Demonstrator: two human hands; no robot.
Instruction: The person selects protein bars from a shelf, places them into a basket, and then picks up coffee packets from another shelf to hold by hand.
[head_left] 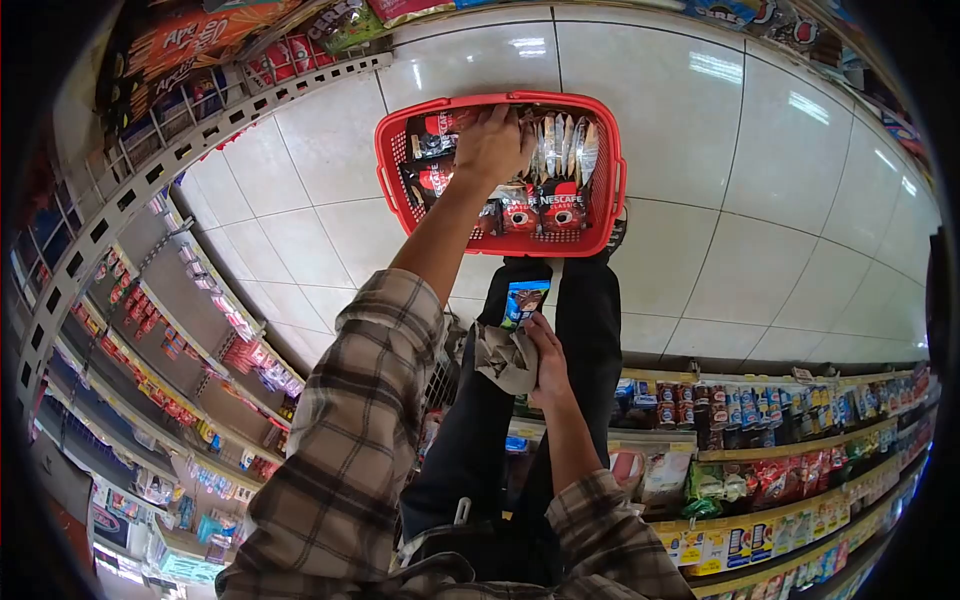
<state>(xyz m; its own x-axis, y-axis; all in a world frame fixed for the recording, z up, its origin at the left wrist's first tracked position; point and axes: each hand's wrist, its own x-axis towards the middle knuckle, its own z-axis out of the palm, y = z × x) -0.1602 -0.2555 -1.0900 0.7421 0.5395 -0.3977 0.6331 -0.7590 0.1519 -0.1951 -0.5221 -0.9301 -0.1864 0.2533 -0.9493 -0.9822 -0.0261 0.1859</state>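
Note:
A red plastic basket [617, 190] sits on the floor in front of my feet, filled with coffee packets. My left hand [492, 150] reaches down into it, fingers curled among the packs and fingertips hidden. Red and black Nescafé packets [563, 207] lie on both sides of that hand. Several slim packets [568, 145] stand in a row at the basket's right. Over my lap, my right hand [548, 365] closes on a crumpled brown paper piece [505, 358]. Its fingertips touch the lower edge of a blue packet [526, 300] just beyond the paper.
Shelves of small packaged goods [150, 320] run along my left. More stocked shelves [770, 450] stand at the lower right. A white metal rack [130, 195] with snack packs curves around the upper left. Pale glossy tiles [680, 150] cover the floor around the basket.

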